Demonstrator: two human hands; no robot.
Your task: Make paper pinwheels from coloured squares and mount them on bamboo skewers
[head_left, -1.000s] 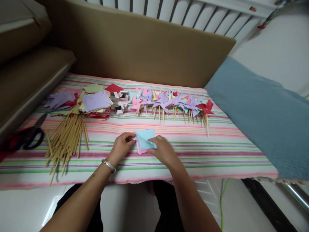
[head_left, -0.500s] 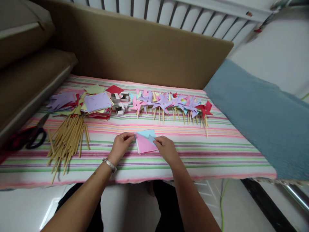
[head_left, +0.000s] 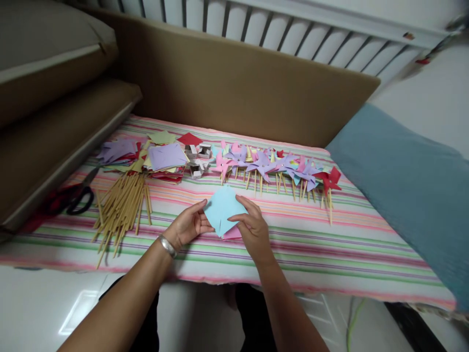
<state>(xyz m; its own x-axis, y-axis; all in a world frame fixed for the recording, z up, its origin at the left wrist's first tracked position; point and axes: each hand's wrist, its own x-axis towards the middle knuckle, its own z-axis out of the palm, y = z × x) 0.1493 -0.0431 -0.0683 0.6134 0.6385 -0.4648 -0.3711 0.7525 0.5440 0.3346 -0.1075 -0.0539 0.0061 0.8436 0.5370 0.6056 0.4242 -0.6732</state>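
Note:
Both hands hold a light blue paper square (head_left: 222, 207) lifted slightly above the striped cloth (head_left: 293, 244). My left hand (head_left: 188, 226), with a metal bracelet at the wrist, grips its left edge. My right hand (head_left: 251, 227) pinches its right side with thumb and fingers. A pink sheet (head_left: 232, 233) peeks out underneath the blue one, by my right hand. The blue square has slits cut from its corners.
A row of finished paper pinwheels (head_left: 271, 166) on sticks lies behind the hands. A pile of wooden sticks (head_left: 122, 208), stacked coloured paper (head_left: 164, 157), small staple boxes (head_left: 198, 159) and scissors (head_left: 71, 198) sit at left. A blue blanket (head_left: 410, 181) lies at right, a brown cushion (head_left: 238, 83) behind.
The blue square has been raised off the pink sheet and turned into a diamond held in both hands. The camera view has shifted, so everything sits further right.

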